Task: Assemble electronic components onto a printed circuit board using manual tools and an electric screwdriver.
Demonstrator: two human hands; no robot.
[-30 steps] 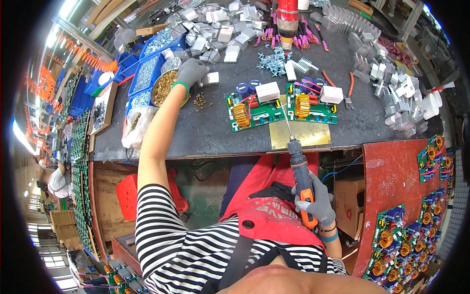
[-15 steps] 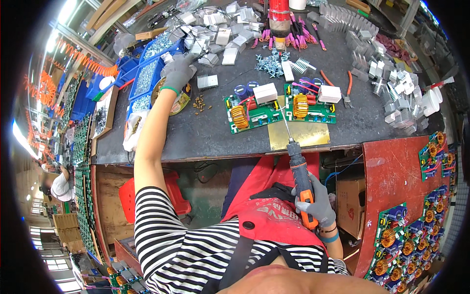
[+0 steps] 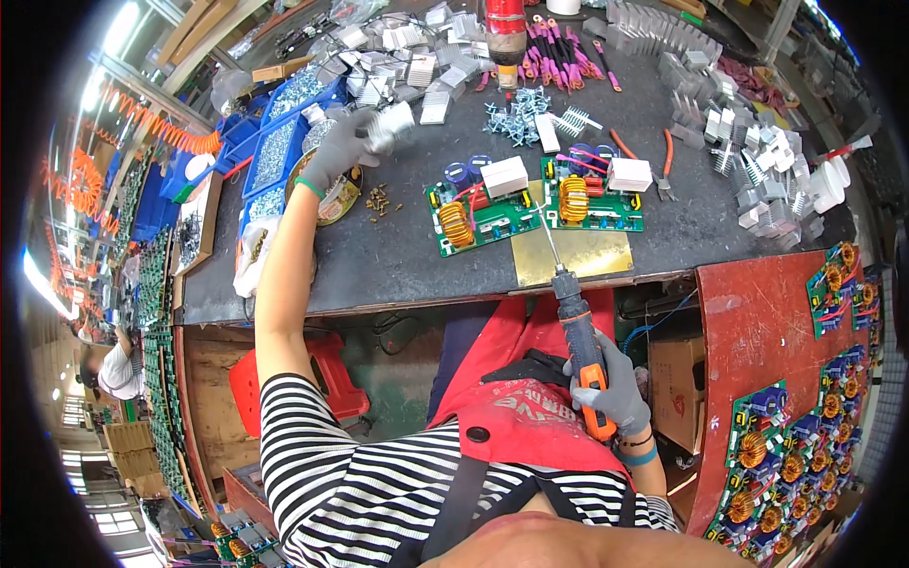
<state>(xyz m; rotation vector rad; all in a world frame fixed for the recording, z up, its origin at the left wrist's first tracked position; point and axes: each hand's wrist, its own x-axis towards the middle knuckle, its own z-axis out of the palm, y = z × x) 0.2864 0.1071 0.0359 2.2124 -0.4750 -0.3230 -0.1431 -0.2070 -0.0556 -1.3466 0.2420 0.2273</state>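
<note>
Stretched toward the far left of the table, my gloved left hand [image 3: 343, 151] closes its fingers on a silvery finned heat sink [image 3: 389, 128], which is blurred by motion. The hand hangs over a round tray of brass-coloured screws [image 3: 338, 204], beside blue bins. Close to my body, my gloved right hand [image 3: 620, 393] grips an orange and black electric screwdriver [image 3: 579, 331]. Its long bit points away from me, toward the gap between a left circuit board [image 3: 502, 225] and a right circuit board [image 3: 606, 216]. Each board carries a copper coil and a white block.
Blue bins of small screws [image 3: 272, 151] line the left side. Loose heat sinks [image 3: 421, 71] are piled at the back and right. Orange-handled pliers [image 3: 667, 166], a cluster of small metal parts [image 3: 517, 115] and a brass-coloured plate [image 3: 578, 257] lie around the boards. Finished-looking boards cover a red surface [image 3: 748, 331].
A heat sink that lay on the table beside my left hand is now in its fingers, lifted and moving. My right hand keeps its hold on the screwdriver. The view has shifted slightly.
</note>
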